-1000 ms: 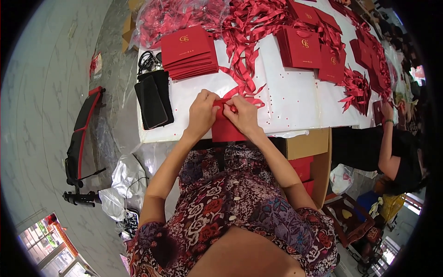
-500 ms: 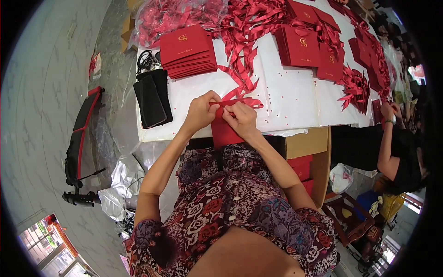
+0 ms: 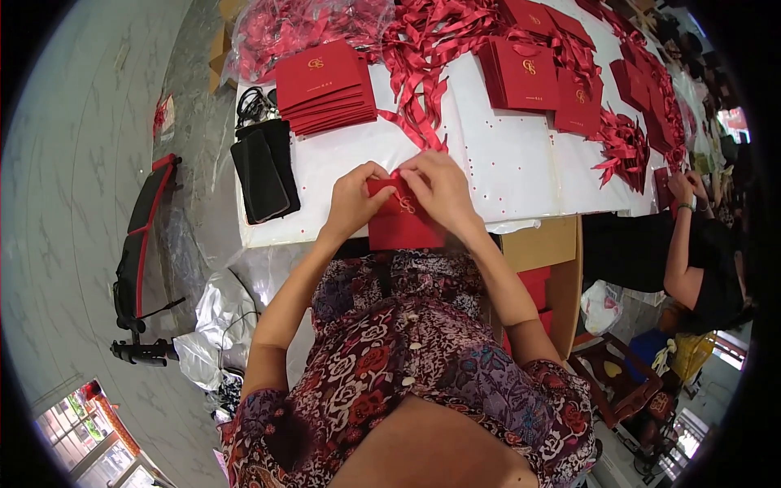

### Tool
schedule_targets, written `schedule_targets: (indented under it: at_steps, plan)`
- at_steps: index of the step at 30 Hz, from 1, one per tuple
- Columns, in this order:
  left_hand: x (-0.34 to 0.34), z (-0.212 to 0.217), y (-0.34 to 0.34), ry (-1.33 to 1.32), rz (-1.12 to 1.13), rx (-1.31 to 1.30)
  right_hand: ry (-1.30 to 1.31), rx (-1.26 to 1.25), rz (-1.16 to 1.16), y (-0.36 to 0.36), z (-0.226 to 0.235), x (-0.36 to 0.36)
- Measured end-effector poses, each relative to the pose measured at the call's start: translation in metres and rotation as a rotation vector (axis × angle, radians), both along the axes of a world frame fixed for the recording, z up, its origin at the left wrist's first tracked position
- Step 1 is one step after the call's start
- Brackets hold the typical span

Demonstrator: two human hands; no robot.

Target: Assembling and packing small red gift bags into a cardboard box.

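Note:
At the table's near edge, a small red paper bag (image 3: 407, 231) with a gold emblem stands between my hands, partly covered by them. My left hand (image 3: 354, 199) is closed on the bag's upper left, thumb against its front. My right hand (image 3: 443, 189) bends over the top edge, fingertips pinched together close to the left hand's. Whether a ribbon is in that pinch is hidden. Just beyond the fingers lie loose red satin ribbons (image 3: 419, 114), trailing from a large heap. Back left of my hands sits a pile of red bags (image 3: 325, 85).
A black phone (image 3: 264, 175) on dark cloth lies at the table's left corner. More red bags (image 3: 525, 75) and a ribbon bunch (image 3: 625, 153) are at the right. An open cardboard box (image 3: 541, 244) stands below the edge. A co-worker's hands (image 3: 683, 185) work at far right.
The ribbon that stretched across the bag top, with its tail out to the right, no longer shows there. The bag's emblem has come into view, and my right hand has moved up and right.

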State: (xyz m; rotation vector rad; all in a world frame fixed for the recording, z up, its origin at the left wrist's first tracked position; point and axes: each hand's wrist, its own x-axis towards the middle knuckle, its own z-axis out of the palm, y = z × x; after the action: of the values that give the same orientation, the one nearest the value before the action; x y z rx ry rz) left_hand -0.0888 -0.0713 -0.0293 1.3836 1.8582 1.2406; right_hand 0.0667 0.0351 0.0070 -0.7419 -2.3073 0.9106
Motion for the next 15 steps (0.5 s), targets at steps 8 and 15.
schedule_targets:
  at_steps: [8,15]
  plan:
    - [0.014,0.009,-0.006,0.032,-0.02,0.155,-0.185,-0.605,0.309,0.039,-0.023,-0.004]
    - [0.009,0.007,0.001,0.085,-0.013,0.168,-0.147,-0.577,0.237,0.038,-0.055,-0.022]
